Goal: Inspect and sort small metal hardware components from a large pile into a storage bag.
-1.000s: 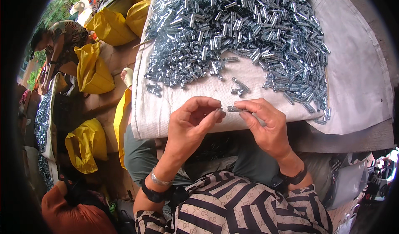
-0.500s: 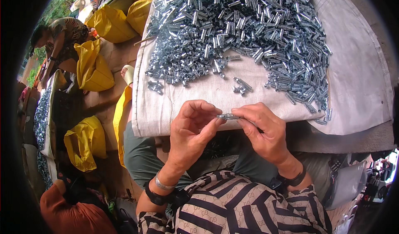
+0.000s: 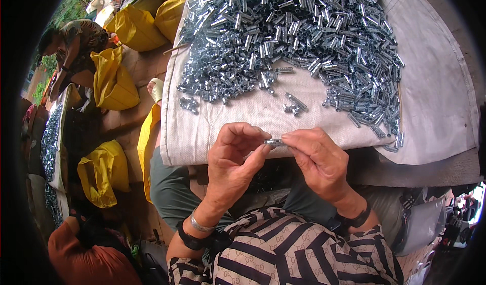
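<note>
Between the fingertips of both hands I hold a small shiny metal sleeve (image 3: 274,142), level and just above the cloth's near edge. My left hand (image 3: 230,158) pinches its left end with thumb and a fingertip, the other fingers curled. My right hand (image 3: 322,166) grips its right end and hides part of it. Beyond my hands a large heap of slotted metal sleeves (image 3: 349,52) covers the cloth. Small metal nut-like pieces (image 3: 217,80) lie at the heap's left. Closer to me sit a loose sleeve (image 3: 296,102) and a few small pieces (image 3: 292,110).
A pale cloth (image 3: 243,125) covers the work surface and drapes right. Yellow bags (image 3: 114,82) stand on the floor at left. One person (image 3: 76,47) bends at far left; another in an orange top (image 3: 93,257) is at lower left, beside another strip of metal parts (image 3: 50,148).
My right fingers have slid slightly left along the sleeve, so less of it shows. My left hand stays almost still, and the heap looks the same.
</note>
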`<act>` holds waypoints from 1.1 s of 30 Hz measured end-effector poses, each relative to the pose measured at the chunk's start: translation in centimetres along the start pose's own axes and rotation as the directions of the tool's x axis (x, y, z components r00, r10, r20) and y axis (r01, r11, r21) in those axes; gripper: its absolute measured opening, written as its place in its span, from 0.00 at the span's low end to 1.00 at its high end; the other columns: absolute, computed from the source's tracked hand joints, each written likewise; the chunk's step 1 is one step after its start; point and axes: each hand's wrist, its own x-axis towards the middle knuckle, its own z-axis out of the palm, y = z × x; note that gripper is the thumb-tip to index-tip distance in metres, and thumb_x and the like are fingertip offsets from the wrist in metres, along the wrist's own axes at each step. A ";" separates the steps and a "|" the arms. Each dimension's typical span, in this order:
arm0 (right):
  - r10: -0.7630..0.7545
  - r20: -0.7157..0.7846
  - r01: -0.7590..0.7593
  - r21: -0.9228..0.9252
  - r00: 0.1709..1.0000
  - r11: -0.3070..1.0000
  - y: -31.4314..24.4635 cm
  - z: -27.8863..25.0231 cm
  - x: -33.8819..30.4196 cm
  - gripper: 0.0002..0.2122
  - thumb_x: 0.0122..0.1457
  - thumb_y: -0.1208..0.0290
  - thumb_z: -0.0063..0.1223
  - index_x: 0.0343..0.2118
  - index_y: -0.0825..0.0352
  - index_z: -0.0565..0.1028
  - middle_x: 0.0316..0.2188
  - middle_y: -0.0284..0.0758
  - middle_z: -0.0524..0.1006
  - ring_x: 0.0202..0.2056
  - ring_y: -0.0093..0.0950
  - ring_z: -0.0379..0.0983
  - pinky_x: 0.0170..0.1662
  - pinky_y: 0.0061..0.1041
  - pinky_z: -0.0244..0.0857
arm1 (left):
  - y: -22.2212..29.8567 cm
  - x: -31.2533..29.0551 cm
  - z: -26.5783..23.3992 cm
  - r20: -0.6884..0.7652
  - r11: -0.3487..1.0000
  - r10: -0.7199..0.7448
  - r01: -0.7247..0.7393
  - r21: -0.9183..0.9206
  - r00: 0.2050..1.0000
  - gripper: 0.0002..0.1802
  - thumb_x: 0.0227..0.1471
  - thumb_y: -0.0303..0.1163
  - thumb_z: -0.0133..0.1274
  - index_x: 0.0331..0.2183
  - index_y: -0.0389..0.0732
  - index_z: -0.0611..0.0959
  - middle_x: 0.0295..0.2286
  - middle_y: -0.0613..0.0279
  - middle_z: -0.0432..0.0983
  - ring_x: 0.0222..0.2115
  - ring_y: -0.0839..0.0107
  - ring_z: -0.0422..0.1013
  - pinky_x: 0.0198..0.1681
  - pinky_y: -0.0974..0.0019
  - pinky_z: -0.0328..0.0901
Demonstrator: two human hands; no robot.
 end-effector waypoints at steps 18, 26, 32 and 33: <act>-0.237 0.005 0.234 -0.190 0.971 0.954 0.5 -0.4 -0.2 0.19 0.44 0.87 0.58 0.43 0.70 0.80 0.40 0.39 0.78 0.37 0.33 0.77 0.36 0.28 0.72 | -0.3 0.0 -0.2 0.023 0.997 0.046 -0.047 0.056 0.999 0.16 0.53 0.16 0.56 0.43 0.35 0.71 0.39 0.57 0.76 0.42 0.74 0.74 0.47 0.71 0.70; 0.097 0.017 -0.098 0.110 0.995 0.989 0.0 -0.2 -0.6 0.13 0.54 0.85 0.58 0.43 0.68 0.80 0.39 0.40 0.79 0.39 0.32 0.79 0.41 0.23 0.74 | -0.3 0.0 0.1 0.030 1.000 0.017 -0.017 -0.011 0.999 0.15 0.54 0.15 0.55 0.42 0.34 0.71 0.40 0.57 0.75 0.41 0.74 0.74 0.45 0.73 0.70; 0.216 -0.035 -0.206 0.194 0.976 0.959 -0.6 -0.1 -0.5 0.10 0.55 0.83 0.58 0.40 0.67 0.80 0.38 0.39 0.80 0.39 0.30 0.79 0.41 0.23 0.73 | 0.0 0.1 0.3 -0.015 1.000 0.005 -0.005 -0.016 1.000 0.16 0.52 0.12 0.54 0.41 0.36 0.70 0.40 0.56 0.74 0.43 0.72 0.72 0.48 0.70 0.68; 0.216 -0.036 -0.206 0.194 0.976 0.959 -0.6 0.0 -0.5 0.10 0.55 0.83 0.58 0.40 0.67 0.80 0.38 0.39 0.80 0.39 0.30 0.79 0.41 0.23 0.73 | -0.1 0.1 0.3 -0.014 1.000 0.005 -0.005 -0.016 1.000 0.16 0.52 0.12 0.54 0.41 0.36 0.70 0.40 0.56 0.74 0.43 0.72 0.72 0.48 0.70 0.68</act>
